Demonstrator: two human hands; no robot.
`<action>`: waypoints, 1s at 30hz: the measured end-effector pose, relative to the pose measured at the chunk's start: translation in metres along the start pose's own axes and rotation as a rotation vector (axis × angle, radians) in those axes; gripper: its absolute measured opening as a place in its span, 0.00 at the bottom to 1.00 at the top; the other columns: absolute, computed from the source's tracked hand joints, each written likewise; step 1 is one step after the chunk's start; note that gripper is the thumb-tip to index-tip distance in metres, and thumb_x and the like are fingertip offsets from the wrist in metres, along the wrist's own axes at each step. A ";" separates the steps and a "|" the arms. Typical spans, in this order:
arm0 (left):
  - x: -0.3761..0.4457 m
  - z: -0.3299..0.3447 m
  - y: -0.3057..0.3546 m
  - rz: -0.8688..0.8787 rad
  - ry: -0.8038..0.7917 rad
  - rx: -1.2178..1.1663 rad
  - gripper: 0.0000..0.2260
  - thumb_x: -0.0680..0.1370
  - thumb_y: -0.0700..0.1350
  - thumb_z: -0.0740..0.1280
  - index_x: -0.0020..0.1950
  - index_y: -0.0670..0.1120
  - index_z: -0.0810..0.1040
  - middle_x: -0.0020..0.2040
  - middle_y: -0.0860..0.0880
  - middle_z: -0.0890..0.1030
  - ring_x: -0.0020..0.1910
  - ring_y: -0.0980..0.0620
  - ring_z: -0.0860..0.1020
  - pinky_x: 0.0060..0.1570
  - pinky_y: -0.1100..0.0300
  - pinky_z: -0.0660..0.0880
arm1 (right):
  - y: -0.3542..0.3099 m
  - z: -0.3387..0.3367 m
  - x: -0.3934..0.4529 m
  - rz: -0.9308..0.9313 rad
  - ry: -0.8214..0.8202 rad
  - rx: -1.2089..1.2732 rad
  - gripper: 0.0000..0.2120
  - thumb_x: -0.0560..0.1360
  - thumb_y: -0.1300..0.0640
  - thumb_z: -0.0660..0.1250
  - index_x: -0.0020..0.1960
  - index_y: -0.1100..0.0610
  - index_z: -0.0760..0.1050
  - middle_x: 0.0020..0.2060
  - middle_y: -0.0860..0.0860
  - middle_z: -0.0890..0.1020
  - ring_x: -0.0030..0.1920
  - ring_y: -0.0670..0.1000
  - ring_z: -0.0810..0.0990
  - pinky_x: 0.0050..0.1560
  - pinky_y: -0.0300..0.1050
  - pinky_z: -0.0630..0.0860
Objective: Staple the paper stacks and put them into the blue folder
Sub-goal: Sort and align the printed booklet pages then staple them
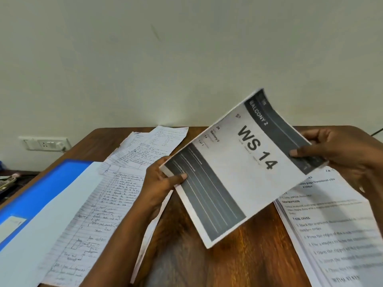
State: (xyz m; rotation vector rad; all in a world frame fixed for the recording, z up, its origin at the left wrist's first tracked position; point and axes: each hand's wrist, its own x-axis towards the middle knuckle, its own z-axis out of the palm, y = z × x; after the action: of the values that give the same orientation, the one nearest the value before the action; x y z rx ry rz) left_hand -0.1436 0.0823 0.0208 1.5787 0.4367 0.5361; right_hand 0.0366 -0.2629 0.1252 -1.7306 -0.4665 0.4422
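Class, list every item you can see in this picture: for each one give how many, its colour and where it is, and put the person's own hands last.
WS 14 paper stack: one, white with dark grey bands, held above the table.
Handwritten pages: several, white, overlapping on the table's left half.
Blue folder: one, blue, at the table's left edge, partly under a blank white sheet.
Printed instruction sheets: a few, white, on the table's right side.
Table: one, brown wood.
Wall socket: one, white, on the wall at left.
Left hand: grips the stack's left end.
Right hand: pinches the stack's right end.
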 end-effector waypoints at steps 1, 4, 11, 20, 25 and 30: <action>0.000 0.000 0.001 -0.014 0.017 -0.065 0.20 0.74 0.34 0.77 0.63 0.49 0.80 0.55 0.49 0.87 0.56 0.45 0.85 0.53 0.51 0.84 | 0.002 0.000 0.000 0.033 -0.041 -0.003 0.25 0.63 0.69 0.79 0.59 0.64 0.83 0.50 0.66 0.87 0.37 0.59 0.88 0.36 0.50 0.86; 0.002 0.000 0.001 -0.033 0.040 -0.143 0.20 0.75 0.31 0.75 0.65 0.45 0.79 0.57 0.45 0.87 0.56 0.41 0.86 0.54 0.46 0.84 | 0.004 0.005 0.004 0.104 -0.171 -0.005 0.25 0.59 0.68 0.84 0.55 0.64 0.85 0.51 0.69 0.85 0.38 0.63 0.88 0.34 0.54 0.86; -0.001 -0.002 0.004 0.100 0.055 0.000 0.19 0.77 0.36 0.76 0.63 0.52 0.79 0.57 0.50 0.87 0.55 0.46 0.87 0.58 0.44 0.83 | 0.010 0.022 0.013 0.162 -0.165 0.000 0.26 0.67 0.65 0.77 0.63 0.66 0.76 0.51 0.67 0.86 0.48 0.67 0.87 0.41 0.57 0.87; -0.012 -0.005 0.023 0.158 0.106 -0.132 0.24 0.72 0.50 0.74 0.68 0.48 0.77 0.59 0.49 0.86 0.59 0.46 0.85 0.57 0.49 0.83 | 0.035 0.075 0.028 -0.195 0.052 0.210 0.48 0.48 0.45 0.89 0.64 0.59 0.77 0.53 0.57 0.88 0.53 0.59 0.88 0.46 0.51 0.86; -0.017 0.000 0.020 0.100 0.119 -0.022 0.10 0.72 0.54 0.74 0.51 0.53 0.80 0.51 0.47 0.85 0.55 0.45 0.85 0.55 0.48 0.83 | 0.038 0.087 0.028 -0.331 0.133 0.339 0.29 0.58 0.53 0.83 0.57 0.55 0.80 0.53 0.55 0.88 0.53 0.58 0.88 0.45 0.48 0.85; -0.019 0.006 0.024 0.072 0.201 0.109 0.30 0.67 0.71 0.76 0.58 0.52 0.78 0.55 0.46 0.83 0.57 0.44 0.83 0.62 0.40 0.81 | 0.041 0.087 0.030 -0.399 0.167 0.360 0.33 0.55 0.47 0.86 0.57 0.54 0.81 0.53 0.53 0.88 0.54 0.56 0.88 0.48 0.49 0.86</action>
State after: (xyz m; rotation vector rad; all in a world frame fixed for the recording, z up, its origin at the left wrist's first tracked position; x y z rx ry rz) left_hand -0.1566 0.0649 0.0426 1.6562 0.5700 0.7403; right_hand 0.0192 -0.1831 0.0670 -1.2745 -0.5581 0.0840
